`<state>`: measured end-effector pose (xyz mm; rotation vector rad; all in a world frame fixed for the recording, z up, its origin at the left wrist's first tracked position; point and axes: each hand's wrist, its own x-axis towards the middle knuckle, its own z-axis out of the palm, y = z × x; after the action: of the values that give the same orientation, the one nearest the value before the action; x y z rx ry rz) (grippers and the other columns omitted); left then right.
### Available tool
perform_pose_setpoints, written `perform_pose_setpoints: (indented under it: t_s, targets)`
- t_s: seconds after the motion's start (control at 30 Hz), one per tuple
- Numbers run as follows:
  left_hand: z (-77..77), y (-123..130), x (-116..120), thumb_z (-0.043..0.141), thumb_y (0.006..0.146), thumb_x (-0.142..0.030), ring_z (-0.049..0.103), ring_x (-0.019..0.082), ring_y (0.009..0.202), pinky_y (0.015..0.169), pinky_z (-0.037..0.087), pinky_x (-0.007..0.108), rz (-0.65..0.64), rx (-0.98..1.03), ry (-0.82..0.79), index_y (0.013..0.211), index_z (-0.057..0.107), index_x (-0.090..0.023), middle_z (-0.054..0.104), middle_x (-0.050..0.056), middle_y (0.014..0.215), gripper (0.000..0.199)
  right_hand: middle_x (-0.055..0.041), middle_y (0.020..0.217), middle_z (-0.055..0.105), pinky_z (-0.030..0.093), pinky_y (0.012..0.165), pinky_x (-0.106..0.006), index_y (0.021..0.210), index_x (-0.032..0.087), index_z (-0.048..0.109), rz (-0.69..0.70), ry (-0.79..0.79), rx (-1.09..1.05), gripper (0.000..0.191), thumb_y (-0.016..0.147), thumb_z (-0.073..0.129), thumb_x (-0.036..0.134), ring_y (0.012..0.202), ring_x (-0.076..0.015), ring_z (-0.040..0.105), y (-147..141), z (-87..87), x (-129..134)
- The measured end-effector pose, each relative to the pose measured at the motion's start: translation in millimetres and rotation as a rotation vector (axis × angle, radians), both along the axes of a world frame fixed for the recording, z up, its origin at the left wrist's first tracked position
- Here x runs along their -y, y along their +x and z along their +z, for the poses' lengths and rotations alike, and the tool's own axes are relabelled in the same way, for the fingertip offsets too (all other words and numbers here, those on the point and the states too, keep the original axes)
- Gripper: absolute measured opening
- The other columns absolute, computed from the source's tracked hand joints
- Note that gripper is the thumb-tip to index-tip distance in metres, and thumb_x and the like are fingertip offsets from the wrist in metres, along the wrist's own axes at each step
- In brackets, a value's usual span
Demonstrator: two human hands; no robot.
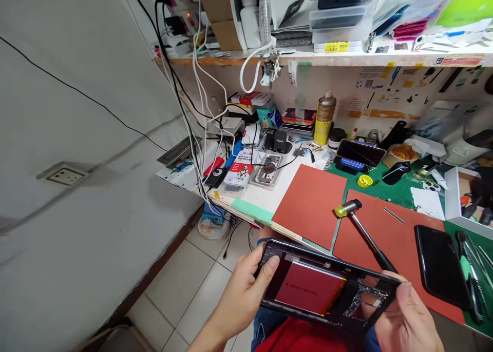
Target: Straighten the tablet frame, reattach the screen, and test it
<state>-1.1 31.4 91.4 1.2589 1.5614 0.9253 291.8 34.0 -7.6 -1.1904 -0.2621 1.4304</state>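
Observation:
Above my lap, I hold an opened phone (311,288) between both hands, tilted and near the camera. Its black frame surrounds a reddish flat panel that looks like a battery, with a small circuit board at the right end. My left hand (246,290) grips the left end, thumb on the upper face. At the opposite end my right hand (410,311) pinches the corner, its thumb along the edge. A mallet (365,234) with a yellow-and-black head lies on the red mat just beyond the phone; the phone's edge is close to its handle.
Red mats (311,203) cover part of the bench. A dark smartphone (441,265) lies at right beside several hand tools (472,275). Another phone (360,153) leans on a blue stand. A spray can (324,118) stands at the back. White cables (202,100) hang at left under a loaded shelf (346,58).

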Motion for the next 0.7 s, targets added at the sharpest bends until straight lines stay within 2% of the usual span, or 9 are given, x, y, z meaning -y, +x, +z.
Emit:
perform_pose_setpoints:
  t_s: [0.13, 0.2, 0.37, 0.53, 0.7]
  targets:
    - [-5.6, 0.4, 3.1, 0.054, 0.107, -0.055, 0.054, 0.017, 0.07, 0.066, 0.044, 0.026, 0.047, -0.073, 0.099, 0.086, 0.068, -0.02, 0.064, 0.002, 0.075, 0.043, -0.014, 0.098, 0.085, 0.071, 0.071, -0.056, 0.107, 0.024, 0.078, -0.032, 0.016, 0.015, 0.039, 0.085, 0.085, 0.055, 0.086, -0.0398, 0.084, 2.2, -4.7, 3.5]
    - [-7.5, 1.6, 3.3, 0.052, 0.107, -0.055, 0.051, 0.016, 0.065, 0.062, 0.042, 0.027, 0.064, -0.059, 0.145, 0.083, 0.066, -0.021, 0.06, 0.001, 0.071, 0.044, -0.0143, 0.097, 0.085, 0.07, 0.067, -0.055, 0.107, 0.024, 0.079, -0.045, 0.021, 0.011, 0.041, 0.083, 0.087, 0.056, 0.085, -0.0401, 0.084, 3.7, -6.4, 5.2]
    - [-10.6, 1.9, 4.5, 0.05, 0.108, -0.053, 0.065, 0.02, 0.077, 0.075, 0.052, 0.028, 0.127, -0.066, 0.214, 0.113, 0.078, -0.022, 0.073, 0.005, 0.09, 0.042, -0.0122, 0.092, 0.085, 0.071, 0.065, -0.052, 0.106, 0.025, 0.08, -0.061, 0.08, 0.047, 0.04, 0.081, 0.089, 0.055, 0.08, -0.0371, 0.084, 1.7, -6.5, 6.8]
    - [-15.1, -1.3, 6.9, 0.053, 0.107, -0.051, 0.059, 0.017, 0.064, 0.07, 0.051, 0.027, 0.173, -0.134, 0.244, 0.11, 0.082, -0.023, 0.067, 0.002, 0.072, 0.041, -0.0129, 0.087, 0.084, 0.07, 0.064, -0.048, 0.099, 0.022, 0.082, -0.105, 0.093, 0.108, 0.045, 0.074, 0.093, 0.057, 0.075, -0.035, 0.082, -4.7, -2.4, 5.5]
    - [-21.5, -1.0, 8.0, 0.055, 0.107, -0.053, 0.067, 0.02, 0.075, 0.069, 0.052, 0.027, 0.198, -0.078, 0.221, 0.106, 0.083, -0.022, 0.076, 0.006, 0.086, 0.042, -0.0118, 0.086, 0.083, 0.068, 0.063, -0.045, 0.096, 0.021, 0.08, -0.121, 0.085, 0.122, 0.046, 0.074, 0.094, 0.058, 0.074, -0.0335, 0.081, -5.7, -1.6, 8.0]
